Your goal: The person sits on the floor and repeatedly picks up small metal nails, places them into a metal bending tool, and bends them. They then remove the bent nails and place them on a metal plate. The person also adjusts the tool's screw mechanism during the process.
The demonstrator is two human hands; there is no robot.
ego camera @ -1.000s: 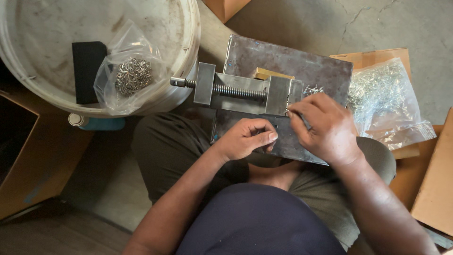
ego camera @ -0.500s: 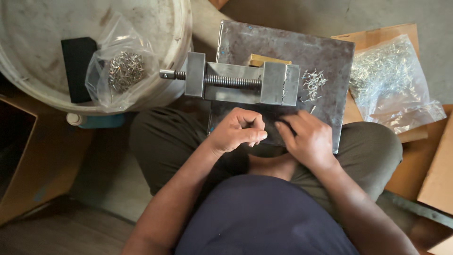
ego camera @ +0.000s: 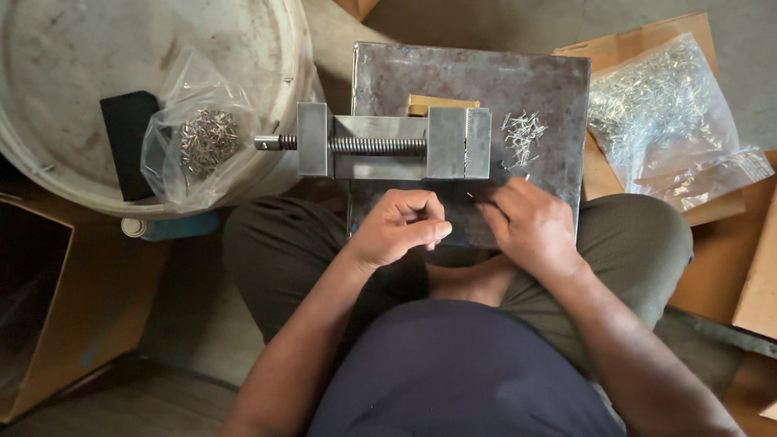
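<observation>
You had a clear plastic bag (ego camera: 194, 137) of small metal pieces left of the vise (ego camera: 394, 146), lying on the white bucket lid. Right of the vise, a larger clear bag (ego camera: 672, 121) of silvery pins lay on brown cardboard (ego camera: 712, 206).

Soft, even daylight fills the view; shadows stay faint. The plastic bag of metal pins (ego camera: 672, 113) glints with mild glare. The lower left corner falls dim. Focus is sharp throughout.
</observation>
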